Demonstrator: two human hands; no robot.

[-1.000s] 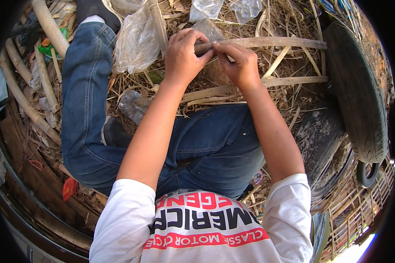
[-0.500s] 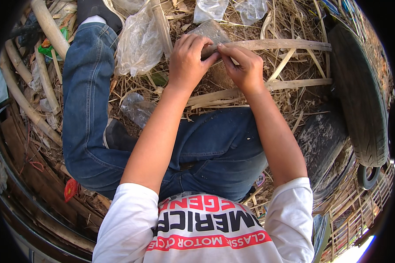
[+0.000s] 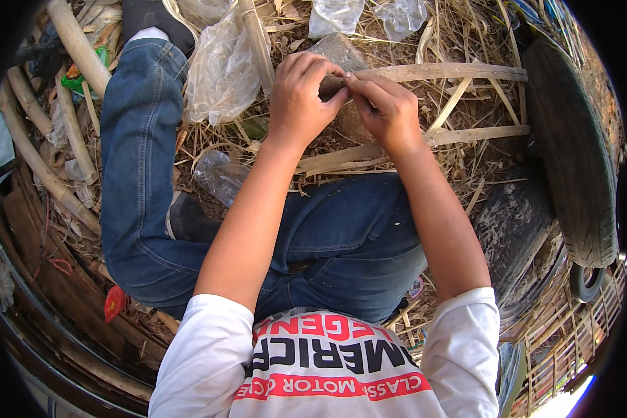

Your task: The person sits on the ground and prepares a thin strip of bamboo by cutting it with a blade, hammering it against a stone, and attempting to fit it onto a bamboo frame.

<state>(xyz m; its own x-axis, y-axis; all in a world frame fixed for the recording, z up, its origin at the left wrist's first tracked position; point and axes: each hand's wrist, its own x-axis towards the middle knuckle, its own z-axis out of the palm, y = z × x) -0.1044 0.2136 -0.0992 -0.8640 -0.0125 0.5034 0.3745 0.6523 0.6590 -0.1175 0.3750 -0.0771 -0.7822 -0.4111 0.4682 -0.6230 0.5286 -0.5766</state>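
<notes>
My left hand (image 3: 305, 97) and my right hand (image 3: 386, 108) meet fingertip to fingertip above the ground. Both are closed in a pinch, and whatever sits between the fingertips is too small to make out. Just beyond them lies a grey stone block (image 3: 341, 52), partly covered by my left fingers. A split bamboo strip (image 3: 453, 72) runs off to the right from behind my right hand; its left end is hidden, so I cannot tell if the fingers touch it. Nearer to me, another bamboo strip (image 3: 477, 134) passes below my right wrist.
Crumpled clear plastic bags (image 3: 223, 70) lie left of my hands among dry straw. Bamboo poles (image 3: 76, 45) rest at the far left. On the right stands a black tyre (image 3: 571, 153), with a dusty dark tyre (image 3: 512, 223) beside it. My bent leg (image 3: 143, 139) borders the left side.
The hands stay in the same place with only a slight shift of the fingers. The whole view has moved very slightly.
</notes>
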